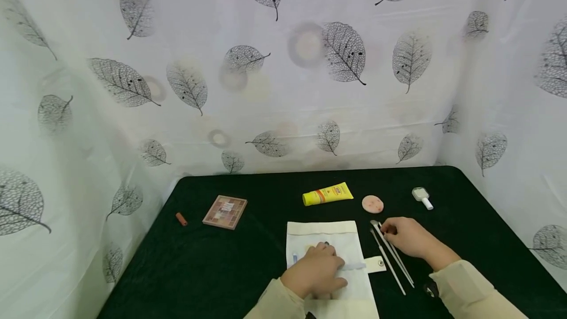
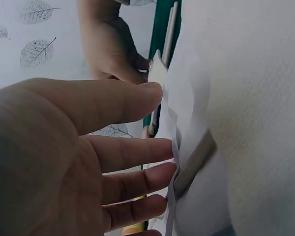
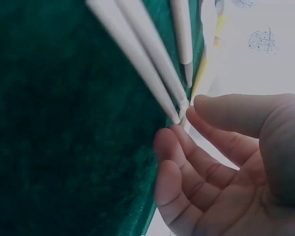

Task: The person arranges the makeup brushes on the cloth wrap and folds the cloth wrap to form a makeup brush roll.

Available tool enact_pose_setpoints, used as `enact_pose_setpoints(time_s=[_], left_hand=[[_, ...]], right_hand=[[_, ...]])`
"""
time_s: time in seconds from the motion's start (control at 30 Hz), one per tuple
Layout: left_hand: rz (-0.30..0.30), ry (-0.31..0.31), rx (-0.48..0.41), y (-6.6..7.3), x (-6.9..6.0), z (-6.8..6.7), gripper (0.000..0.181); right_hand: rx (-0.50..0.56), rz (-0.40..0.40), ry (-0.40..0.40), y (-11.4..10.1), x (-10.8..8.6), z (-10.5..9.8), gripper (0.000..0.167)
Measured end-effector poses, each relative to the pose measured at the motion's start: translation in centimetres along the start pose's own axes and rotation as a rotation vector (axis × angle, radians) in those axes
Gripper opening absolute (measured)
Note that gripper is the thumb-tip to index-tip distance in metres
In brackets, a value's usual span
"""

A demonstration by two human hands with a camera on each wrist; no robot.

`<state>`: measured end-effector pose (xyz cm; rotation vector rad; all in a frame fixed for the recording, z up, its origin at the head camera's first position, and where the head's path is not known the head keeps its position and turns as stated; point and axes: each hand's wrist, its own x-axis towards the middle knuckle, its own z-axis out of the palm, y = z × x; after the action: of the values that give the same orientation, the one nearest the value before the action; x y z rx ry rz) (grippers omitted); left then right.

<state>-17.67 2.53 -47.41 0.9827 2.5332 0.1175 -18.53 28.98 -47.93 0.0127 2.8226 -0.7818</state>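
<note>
White pouch (image 1: pixel 360 289) at the desk's (image 1: pixel 230 260) 6 o'clock is touched by a loosely spread left hand (image 1: pixel 315 270), probably just to steady it, while at its 3 o'clock a skinny brush (image 1: pixel 402 265) gets pinched by the right hand (image 1: pixel 409 236), maybe cos other brushes (image 1: pixel 390 266) lie so close.

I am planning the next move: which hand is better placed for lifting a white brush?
Likely the right hand: its fingers are right beside two white brushes, while the left hand is over the white pouch.
</note>
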Motion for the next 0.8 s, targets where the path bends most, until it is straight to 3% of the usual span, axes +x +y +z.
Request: enact_pose_setpoints(time_s=[0.4, 0.8], left_hand=[[-0.014, 0.018, -0.095, -0.1, 0.0, 0.1, 0.027], [0.028, 0.055, -0.073, 0.0, 0.0, 0.0, 0.026]], right_hand=[[-0.057, -0.024, -0.019, -0.3, 0.4, 0.1, 0.012], [-0.089, -0.001, -0.069, -0.6, 0.5, -0.7, 0.010]])
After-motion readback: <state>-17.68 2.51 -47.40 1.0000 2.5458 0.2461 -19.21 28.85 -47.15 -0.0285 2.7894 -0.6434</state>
